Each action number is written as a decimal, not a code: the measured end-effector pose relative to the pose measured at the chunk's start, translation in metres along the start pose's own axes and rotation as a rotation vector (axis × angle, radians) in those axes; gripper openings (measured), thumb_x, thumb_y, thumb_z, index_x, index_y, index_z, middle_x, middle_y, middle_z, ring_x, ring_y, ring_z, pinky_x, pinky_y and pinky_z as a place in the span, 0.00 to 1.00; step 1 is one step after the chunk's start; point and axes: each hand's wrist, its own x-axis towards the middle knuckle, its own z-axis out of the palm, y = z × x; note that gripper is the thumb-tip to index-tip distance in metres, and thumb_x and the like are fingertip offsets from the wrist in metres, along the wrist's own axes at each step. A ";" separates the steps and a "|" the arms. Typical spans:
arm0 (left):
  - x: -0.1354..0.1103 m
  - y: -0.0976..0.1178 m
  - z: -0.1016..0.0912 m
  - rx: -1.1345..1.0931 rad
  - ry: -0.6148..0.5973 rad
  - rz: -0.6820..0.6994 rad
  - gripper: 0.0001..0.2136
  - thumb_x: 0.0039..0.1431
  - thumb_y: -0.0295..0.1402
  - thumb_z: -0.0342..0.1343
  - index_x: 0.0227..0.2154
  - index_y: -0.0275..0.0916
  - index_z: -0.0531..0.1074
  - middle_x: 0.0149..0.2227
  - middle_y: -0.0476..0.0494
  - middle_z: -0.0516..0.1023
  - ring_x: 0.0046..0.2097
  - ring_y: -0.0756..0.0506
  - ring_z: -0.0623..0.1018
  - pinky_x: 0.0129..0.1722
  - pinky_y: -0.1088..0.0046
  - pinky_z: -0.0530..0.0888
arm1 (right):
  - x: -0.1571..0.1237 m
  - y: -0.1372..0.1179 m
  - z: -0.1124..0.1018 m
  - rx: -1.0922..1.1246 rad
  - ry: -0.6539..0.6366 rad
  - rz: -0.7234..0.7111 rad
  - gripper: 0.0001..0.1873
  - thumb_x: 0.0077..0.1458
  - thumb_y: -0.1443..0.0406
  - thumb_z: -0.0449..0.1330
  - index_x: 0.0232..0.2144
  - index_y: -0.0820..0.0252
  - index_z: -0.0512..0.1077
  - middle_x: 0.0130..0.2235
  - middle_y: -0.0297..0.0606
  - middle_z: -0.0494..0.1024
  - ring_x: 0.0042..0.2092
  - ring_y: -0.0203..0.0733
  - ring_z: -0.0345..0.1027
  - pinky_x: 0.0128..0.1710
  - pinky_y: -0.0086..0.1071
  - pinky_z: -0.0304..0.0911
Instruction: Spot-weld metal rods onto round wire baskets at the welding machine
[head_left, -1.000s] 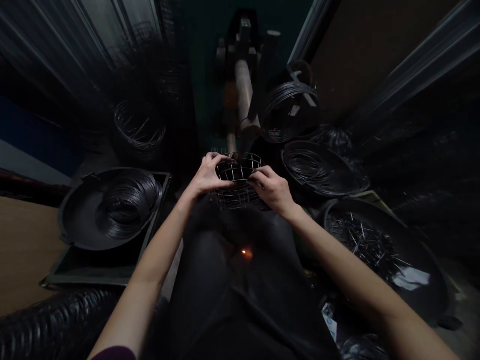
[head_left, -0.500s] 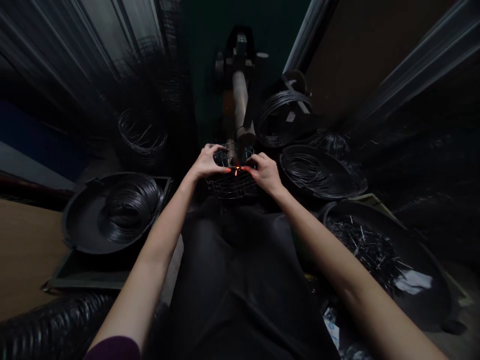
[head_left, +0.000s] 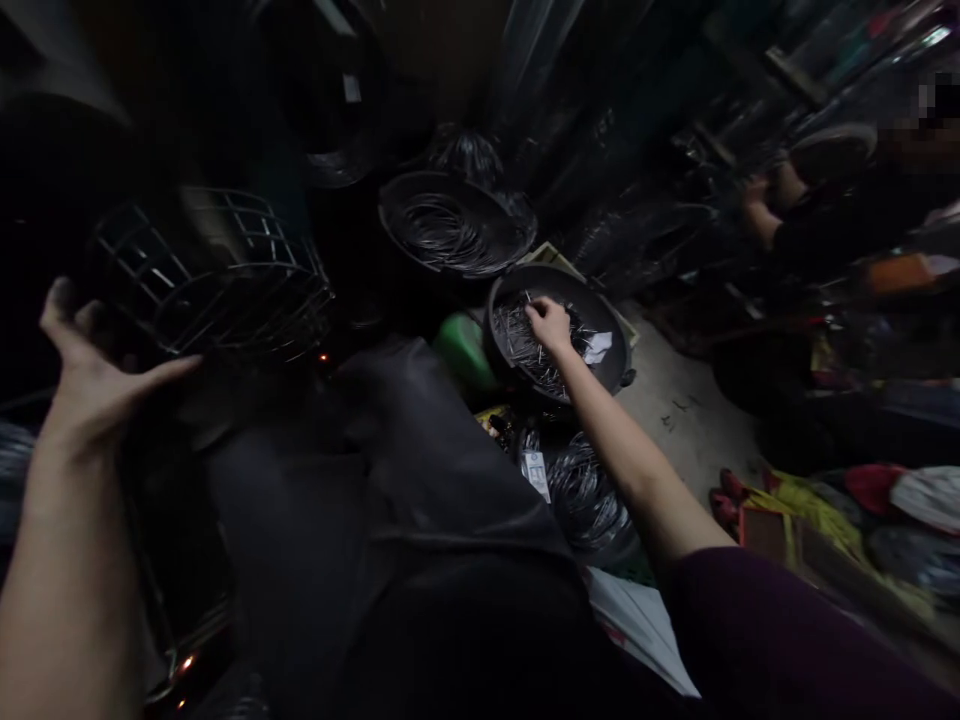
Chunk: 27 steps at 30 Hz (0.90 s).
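Observation:
A round wire basket (head_left: 247, 270) with a grid wall is tilted in front of me at the left. My left hand (head_left: 94, 375) is at its near left side, thumb stretched along the lower edge and fingers curved up beside the wall; dark shadow hides part of the grip. Out to the right, my right hand (head_left: 551, 325) reaches into a black pan (head_left: 619, 365) of short metal wires (head_left: 514, 335). Its fingertips are pinched together at the wires. A pale scrap of paper (head_left: 598, 347) lies in the same pan.
Behind that pan stands another with coiled wire (head_left: 442, 225). A green rounded object (head_left: 465, 350) and bundled wire (head_left: 589, 495) are beside my lap. Small sparks (head_left: 323, 357) glow near the basket. A co-worker's arm (head_left: 761, 215) shows at far right.
My view has swung to the right. My right hand has left the basket and moved into the pan of wires. The orange glow between my hands is gone, with small sparks scattered below.

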 end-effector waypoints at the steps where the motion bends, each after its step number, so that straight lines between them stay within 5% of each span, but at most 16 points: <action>1: -0.002 -0.004 0.003 -0.037 -0.030 -0.050 0.68 0.17 0.56 0.73 0.64 0.62 0.37 0.69 0.47 0.55 0.67 0.36 0.63 0.62 0.44 0.67 | 0.004 0.022 0.006 -0.036 -0.035 0.074 0.17 0.62 0.67 0.53 0.49 0.67 0.74 0.52 0.48 0.77 0.54 0.43 0.70 0.56 0.32 0.59; 5: -0.003 0.002 0.007 -0.072 -0.058 -0.183 0.68 0.13 0.48 0.75 0.61 0.70 0.37 0.67 0.55 0.59 0.68 0.34 0.62 0.63 0.37 0.60 | 0.020 0.060 0.045 -0.054 -0.135 0.166 0.15 0.61 0.67 0.56 0.47 0.69 0.75 0.51 0.51 0.78 0.52 0.44 0.70 0.56 0.33 0.59; 12: 0.000 0.002 0.000 0.006 0.013 -0.346 0.68 0.09 0.36 0.70 0.59 0.78 0.37 0.65 0.60 0.62 0.66 0.26 0.62 0.58 0.32 0.63 | 0.070 0.053 0.090 -0.061 -0.202 0.272 0.20 0.62 0.58 0.59 0.50 0.67 0.71 0.52 0.49 0.75 0.52 0.44 0.69 0.55 0.43 0.62; 17: -0.006 0.013 -0.002 0.032 0.009 -0.338 0.62 0.18 0.38 0.69 0.58 0.80 0.39 0.63 0.68 0.65 0.67 0.33 0.63 0.62 0.39 0.62 | 0.082 0.067 0.090 -0.025 -0.214 0.284 0.15 0.62 0.59 0.59 0.46 0.64 0.72 0.49 0.42 0.77 0.49 0.41 0.71 0.52 0.42 0.65; 27: -0.012 0.018 -0.004 -0.052 -0.025 -0.200 0.54 0.27 0.31 0.69 0.48 0.93 0.43 0.56 0.83 0.66 0.64 0.39 0.68 0.60 0.41 0.67 | 0.084 0.077 0.078 0.051 -0.100 0.231 0.18 0.62 0.64 0.52 0.49 0.70 0.71 0.50 0.52 0.77 0.49 0.42 0.70 0.52 0.31 0.60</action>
